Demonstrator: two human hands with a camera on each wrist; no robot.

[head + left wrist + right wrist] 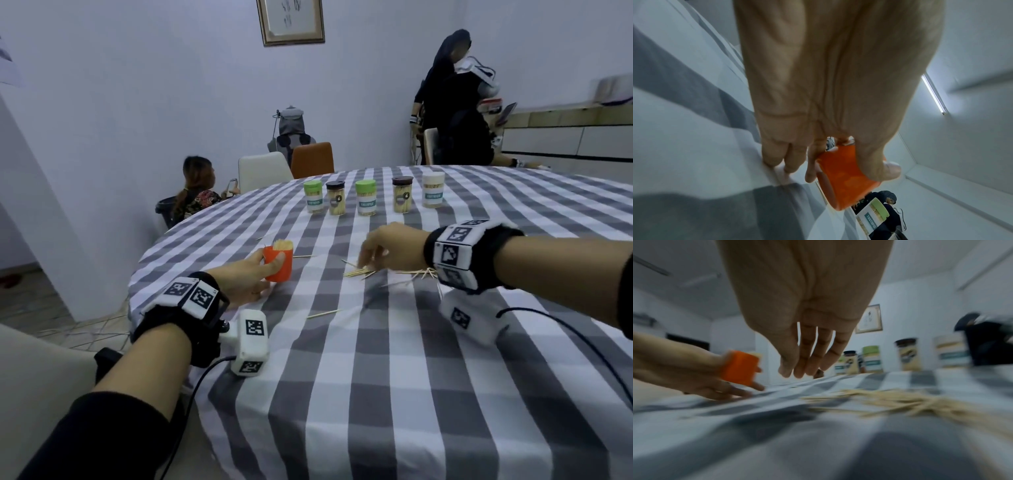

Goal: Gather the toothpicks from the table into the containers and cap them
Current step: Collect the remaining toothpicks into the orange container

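Note:
My left hand (255,274) grips an orange container (279,262) that stands uncapped on the checked cloth, with toothpicks (282,244) sticking out of its top. The left wrist view shows my thumb and fingers curled round the orange container (846,177). My right hand (380,248) hovers over a pile of loose toothpicks (394,272), its fingers hanging straight down and holding nothing. In the right wrist view the fingertips (795,371) hang just above the cloth, left of the blurred toothpick pile (900,400). A single toothpick (322,313) lies nearer to me.
Several capped toothpick containers (364,197) stand in a row at the back of the round table (376,394). Chairs (263,171) stand beyond its far edge. One person sits at the back left and another stands at the back right.

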